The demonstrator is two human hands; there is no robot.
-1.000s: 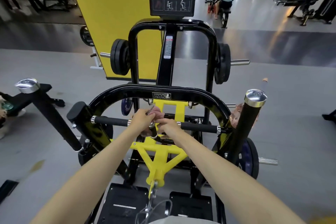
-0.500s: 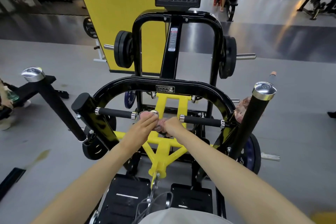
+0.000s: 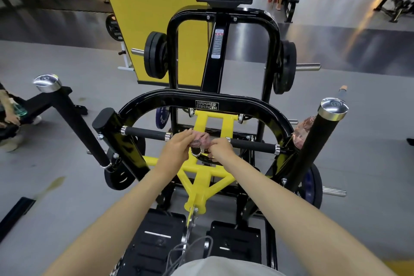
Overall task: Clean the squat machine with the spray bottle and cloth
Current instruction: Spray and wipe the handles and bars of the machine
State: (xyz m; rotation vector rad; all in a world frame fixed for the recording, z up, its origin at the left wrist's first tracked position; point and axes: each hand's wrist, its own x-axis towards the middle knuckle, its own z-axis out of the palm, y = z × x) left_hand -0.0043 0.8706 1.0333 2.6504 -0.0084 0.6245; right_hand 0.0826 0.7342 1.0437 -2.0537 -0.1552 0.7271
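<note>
The squat machine (image 3: 224, 98) has a black curved frame and a yellow lever (image 3: 199, 184), and it fills the middle of the view. A pinkish cloth (image 3: 200, 140) is bunched at the centre of the black handle bar (image 3: 145, 133), above a chrome knob (image 3: 196, 152). My left hand (image 3: 177, 150) grips the cloth from the left with curled fingers. My right hand (image 3: 220, 149) pinches it from the right. A second pinkish cloth (image 3: 302, 131) hangs on the frame at the right. I cannot see a spray bottle near my hands.
Two black posts with chrome caps (image 3: 333, 107) (image 3: 47, 80) rise on either side. Weight plates (image 3: 154, 56) hang on the rear pegs. Black foot plates (image 3: 156, 240) lie below. At the left edge a person's hand holds a greenish bottle (image 3: 18, 107). A yellow pillar (image 3: 145, 6) stands behind.
My hands have come down from just above the bar to its centre. The cloth now shows bunched between them.
</note>
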